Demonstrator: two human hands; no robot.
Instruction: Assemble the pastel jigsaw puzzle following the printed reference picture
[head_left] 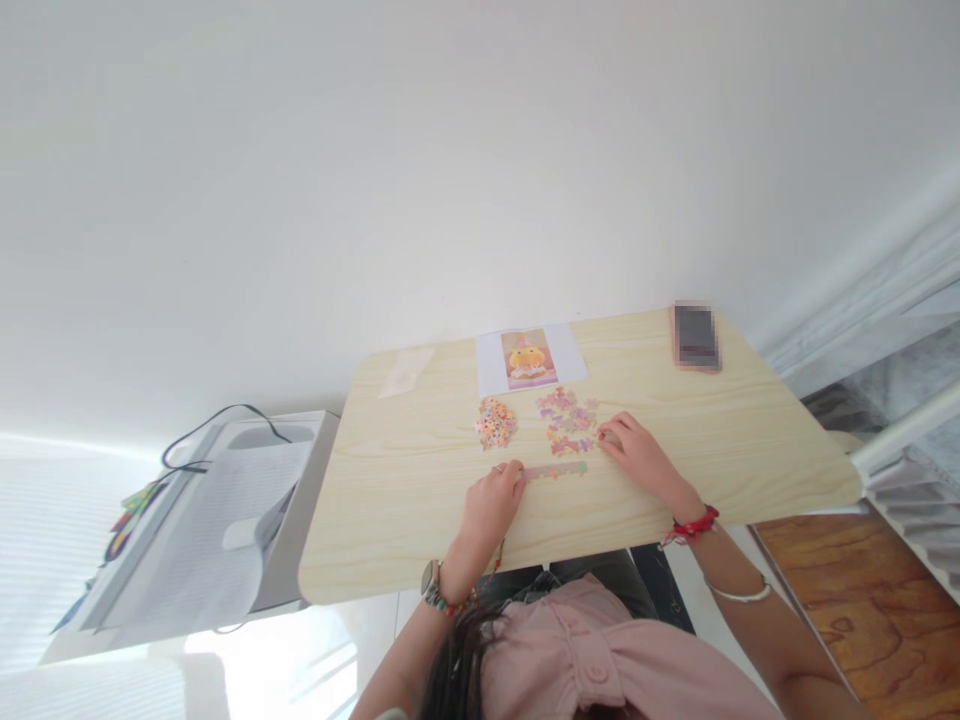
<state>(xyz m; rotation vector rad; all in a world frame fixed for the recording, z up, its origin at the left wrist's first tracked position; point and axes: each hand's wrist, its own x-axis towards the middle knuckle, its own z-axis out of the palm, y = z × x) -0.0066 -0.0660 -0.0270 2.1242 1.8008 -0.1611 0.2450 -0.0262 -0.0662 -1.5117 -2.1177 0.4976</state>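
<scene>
A joined strip of jigsaw puzzle pieces (556,470) lies near the front middle of the table. Its left end is under the fingertips of my left hand (495,492), whose fingers are curled closed on it. My right hand (634,450) is at the right edge of a spread of pink and purple puzzle pieces (568,415). Its thumb and fingers are pinched on what looks like one puzzle piece, mostly hidden by the fingertips. To the left sits a denser heap of puzzle pieces (496,424). Behind both groups, a printed sheet (491,362) shows a yellow character picture (529,358).
On the light wooden table (360,500), a pale translucent packet (406,370) lies back left and a phone (696,337) back right. A white wall rises behind. Left of the table stands a grey-white unit (202,530) with a black cable (225,410).
</scene>
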